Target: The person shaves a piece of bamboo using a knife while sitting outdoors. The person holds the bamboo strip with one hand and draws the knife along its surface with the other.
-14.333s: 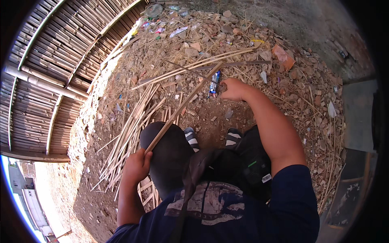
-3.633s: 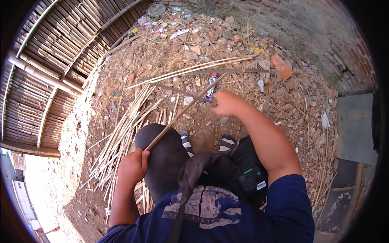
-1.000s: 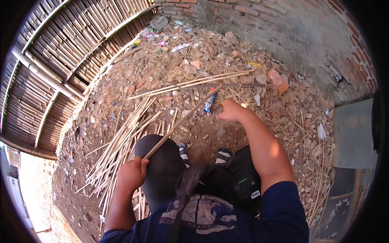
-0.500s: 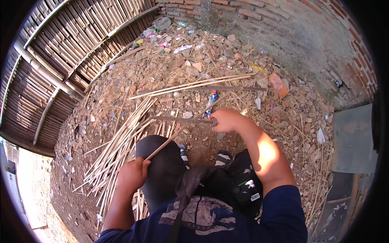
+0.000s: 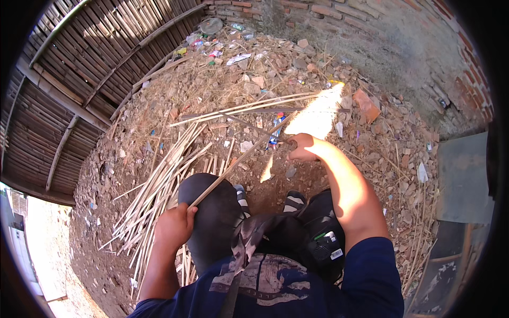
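My left hand (image 5: 174, 228) is closed round the near end of a long bamboo strip (image 5: 236, 165), beside my left knee. The strip slants up and to the right, its far end above the ground. My right hand (image 5: 304, 148) grips the handle of a long, dark, narrow-bladed knife (image 5: 253, 127). Its blade points up and to the left and crosses the strip near the strip's far part; whether the two touch I cannot tell. To the left of my left knee lies a loose heap of pale split bamboo strips (image 5: 154, 196).
More long strips (image 5: 249, 108) lie ahead of me with a dark bar (image 5: 318, 110) among them. Rubble, straw and litter cover the ground. A bamboo-slat wall (image 5: 90, 58) stands left, a brick wall (image 5: 339, 21) behind, grey sheets (image 5: 462, 180) at right. A black bag (image 5: 323, 244) sits at my lap.
The knife's blade has swung from level to pointing up and left. My right hand has shifted slightly right and up. My left hand stays put. A bright sunlit patch now shows past my right hand.
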Available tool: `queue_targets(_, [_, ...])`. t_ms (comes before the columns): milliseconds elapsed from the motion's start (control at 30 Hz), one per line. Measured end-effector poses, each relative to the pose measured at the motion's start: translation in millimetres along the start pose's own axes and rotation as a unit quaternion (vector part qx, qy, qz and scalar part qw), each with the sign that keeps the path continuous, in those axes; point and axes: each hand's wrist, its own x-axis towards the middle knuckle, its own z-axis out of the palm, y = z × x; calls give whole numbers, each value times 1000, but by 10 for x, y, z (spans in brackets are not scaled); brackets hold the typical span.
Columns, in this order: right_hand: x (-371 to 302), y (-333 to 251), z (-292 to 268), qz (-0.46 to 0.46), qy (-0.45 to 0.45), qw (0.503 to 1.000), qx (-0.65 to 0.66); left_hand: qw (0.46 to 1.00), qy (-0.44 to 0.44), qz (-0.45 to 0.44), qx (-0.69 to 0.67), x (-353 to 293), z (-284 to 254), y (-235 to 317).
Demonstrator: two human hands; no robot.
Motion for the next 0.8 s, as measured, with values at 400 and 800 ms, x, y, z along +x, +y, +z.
queue_targets(400, [3, -128, -100, 7, -40, 998, 49, 1000, 3, 8, -21, 0, 4, -43])
queue_targets(800, [30, 54, -34, -35, 42, 997, 56, 1000, 5, 13, 2, 7, -7, -22])
